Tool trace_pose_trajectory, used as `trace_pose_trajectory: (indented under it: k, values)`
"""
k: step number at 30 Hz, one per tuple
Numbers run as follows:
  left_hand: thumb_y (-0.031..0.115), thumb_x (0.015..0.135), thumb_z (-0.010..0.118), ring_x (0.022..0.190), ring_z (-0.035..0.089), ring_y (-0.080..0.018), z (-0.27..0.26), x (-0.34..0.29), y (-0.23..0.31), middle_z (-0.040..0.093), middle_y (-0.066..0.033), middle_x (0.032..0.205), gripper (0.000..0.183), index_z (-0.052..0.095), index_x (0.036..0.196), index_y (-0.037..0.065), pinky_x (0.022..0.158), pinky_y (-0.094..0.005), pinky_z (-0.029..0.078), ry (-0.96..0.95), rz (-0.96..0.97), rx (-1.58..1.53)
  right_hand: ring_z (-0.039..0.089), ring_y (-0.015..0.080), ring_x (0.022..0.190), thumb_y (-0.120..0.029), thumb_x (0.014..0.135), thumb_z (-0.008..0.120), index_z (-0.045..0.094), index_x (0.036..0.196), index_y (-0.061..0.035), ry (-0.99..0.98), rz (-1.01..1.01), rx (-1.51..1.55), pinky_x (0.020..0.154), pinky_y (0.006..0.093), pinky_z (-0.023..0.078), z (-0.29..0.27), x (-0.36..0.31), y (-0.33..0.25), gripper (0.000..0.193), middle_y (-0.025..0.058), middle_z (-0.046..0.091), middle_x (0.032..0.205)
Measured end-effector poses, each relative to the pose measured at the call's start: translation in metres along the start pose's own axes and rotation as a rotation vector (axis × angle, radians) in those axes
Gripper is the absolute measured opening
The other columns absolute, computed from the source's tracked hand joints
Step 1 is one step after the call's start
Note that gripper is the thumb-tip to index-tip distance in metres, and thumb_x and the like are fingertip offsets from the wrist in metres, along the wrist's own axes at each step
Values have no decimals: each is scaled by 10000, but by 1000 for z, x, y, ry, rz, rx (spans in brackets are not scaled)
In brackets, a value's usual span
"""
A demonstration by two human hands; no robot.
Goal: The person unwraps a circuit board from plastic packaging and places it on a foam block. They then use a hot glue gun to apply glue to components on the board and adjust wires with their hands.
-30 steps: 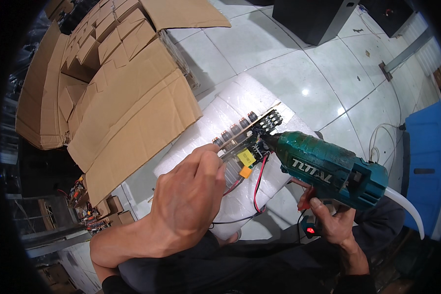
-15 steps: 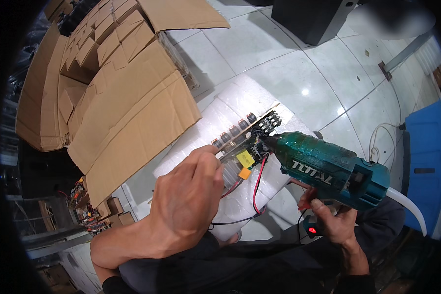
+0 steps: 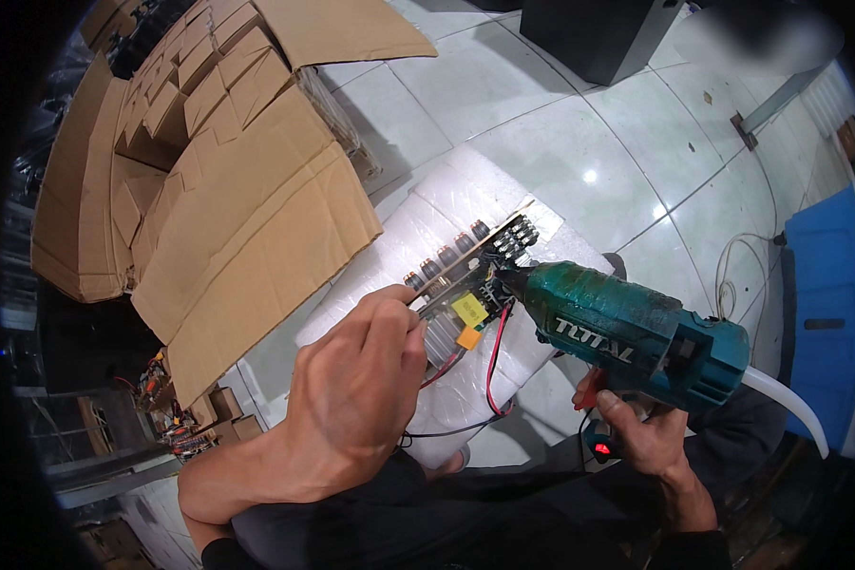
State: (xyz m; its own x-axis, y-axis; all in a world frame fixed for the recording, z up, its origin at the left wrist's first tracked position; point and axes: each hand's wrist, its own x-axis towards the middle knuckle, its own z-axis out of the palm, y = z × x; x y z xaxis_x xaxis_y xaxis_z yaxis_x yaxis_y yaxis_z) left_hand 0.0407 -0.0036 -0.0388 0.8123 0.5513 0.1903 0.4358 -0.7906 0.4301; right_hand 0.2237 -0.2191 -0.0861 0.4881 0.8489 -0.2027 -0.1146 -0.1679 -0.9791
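Observation:
My left hand (image 3: 356, 389) is closed on the near-left end of an electronic circuit board (image 3: 492, 287), tilted on its edge. The board carries a row of knobs, a yellow block component (image 3: 468, 310) and an orange tab. Red and black wires (image 3: 493, 370) trail from it. My right hand (image 3: 644, 435) grips the handle of a teal hot glue gun (image 3: 603, 323), fingers at its red trigger. The black nozzle points left, at or very near the board's parts; contact is unclear. A white glue stick (image 3: 796, 405) sticks out of the gun's back.
Under the board lies a white foam block (image 3: 446, 195) wrapped in clear film. An open carton (image 3: 275, 228) of small brown boxes stands at the left. A black cabinet (image 3: 594, 38) is at the back, a blue panel (image 3: 822, 313) at the right. A cable (image 3: 727, 271) lies on the tiled floor.
The view has shifted slightly. The board, both hands and the glue gun appear a little farther left in the picture. Both grips are the same, with the nozzle still at the board.

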Motion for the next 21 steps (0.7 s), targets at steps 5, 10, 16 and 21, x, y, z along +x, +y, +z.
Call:
trace_pose_trajectory:
  k: [5,10,16,21]
  values:
    - [50,901,652,798,696,-394,0,0,0,695,-202,1013,187,583,1058,-23,672,-453,573,18,4,2,674,170,887,23,937,644,598,1144,50,-5,-3,9,777,320,565,-1,-1,-2,214,108,690,952]
    - [47,898,655,801,695,-393,0,-1,-1,691,-204,1030,182,579,1048,-22,667,-450,573,15,19,0,678,178,882,33,938,626,609,1116,52,4,-17,75,771,322,571,2,0,-5,180,116,689,949]
    - [50,906,650,804,686,-389,0,-1,-2,682,-196,1051,159,570,1024,-20,668,-448,570,23,62,-6,680,174,870,30,936,628,616,1098,53,-21,-29,-3,765,320,571,1,-2,-1,164,113,689,944]
    - [52,907,650,797,681,-393,0,-1,1,677,-197,1036,164,565,1027,-21,662,-454,562,-7,6,-9,678,171,862,17,936,633,616,1095,49,14,-1,-1,771,325,568,3,-1,-4,163,109,689,938]
